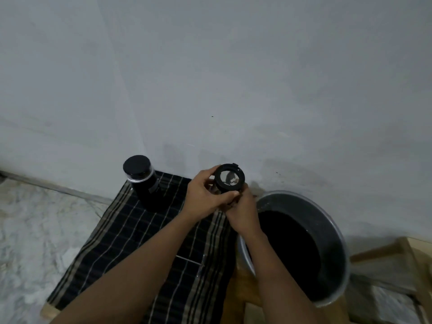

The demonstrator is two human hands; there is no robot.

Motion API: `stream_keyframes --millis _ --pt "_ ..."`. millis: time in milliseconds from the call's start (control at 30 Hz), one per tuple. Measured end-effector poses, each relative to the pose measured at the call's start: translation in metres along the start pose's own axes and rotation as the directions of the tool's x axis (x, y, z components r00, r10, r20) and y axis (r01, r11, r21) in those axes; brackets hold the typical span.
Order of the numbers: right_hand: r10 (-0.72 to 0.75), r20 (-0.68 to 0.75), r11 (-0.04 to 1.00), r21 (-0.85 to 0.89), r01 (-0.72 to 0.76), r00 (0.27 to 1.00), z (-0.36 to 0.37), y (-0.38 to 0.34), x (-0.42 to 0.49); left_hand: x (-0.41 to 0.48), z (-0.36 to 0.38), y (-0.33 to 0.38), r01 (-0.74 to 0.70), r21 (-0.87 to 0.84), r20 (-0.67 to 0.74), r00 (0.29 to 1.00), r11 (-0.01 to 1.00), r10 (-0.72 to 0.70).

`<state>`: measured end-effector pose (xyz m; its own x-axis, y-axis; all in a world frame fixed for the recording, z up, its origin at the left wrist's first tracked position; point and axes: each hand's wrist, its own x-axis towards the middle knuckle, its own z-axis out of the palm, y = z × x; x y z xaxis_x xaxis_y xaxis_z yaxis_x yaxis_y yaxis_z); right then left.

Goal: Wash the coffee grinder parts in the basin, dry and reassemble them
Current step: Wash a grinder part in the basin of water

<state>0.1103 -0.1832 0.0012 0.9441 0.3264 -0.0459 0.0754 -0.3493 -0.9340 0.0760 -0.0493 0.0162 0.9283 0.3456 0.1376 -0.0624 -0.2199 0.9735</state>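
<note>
Both hands hold a black round grinder part (230, 178) with a shiny inner surface, raised above the far edge of the cloth. My left hand (205, 195) grips its left side with curled fingers. My right hand (243, 211) holds it from below; its fingers are mostly hidden. A black cylindrical grinder body (142, 181) with a clear collar stands on the striped cloth (131, 235) at the back left. The grey basin (336, 235) with dark water sits to the right.
The dark striped cloth covers a small wooden table whose corner (48, 312) shows at the bottom left. A plain wall rises close behind. Marble floor (35, 225) lies left. A wooden frame (402, 253) stands at the lower right.
</note>
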Motion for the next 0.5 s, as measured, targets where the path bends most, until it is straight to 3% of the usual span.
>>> stream_keyframes --millis 267,500 --pt "0.209 -0.015 0.971 -0.119 -0.209 0.978 0.075 0.04 0.0 -0.002 -0.044 -0.084 0.336 -0.048 0.072 0.94 0.941 -0.332" --pt "0.332 -0.06 0.928 -0.158 -0.337 0.941 0.107 0.047 0.0 0.0 -0.05 -0.11 0.435 0.006 0.094 0.896 0.901 -0.433"
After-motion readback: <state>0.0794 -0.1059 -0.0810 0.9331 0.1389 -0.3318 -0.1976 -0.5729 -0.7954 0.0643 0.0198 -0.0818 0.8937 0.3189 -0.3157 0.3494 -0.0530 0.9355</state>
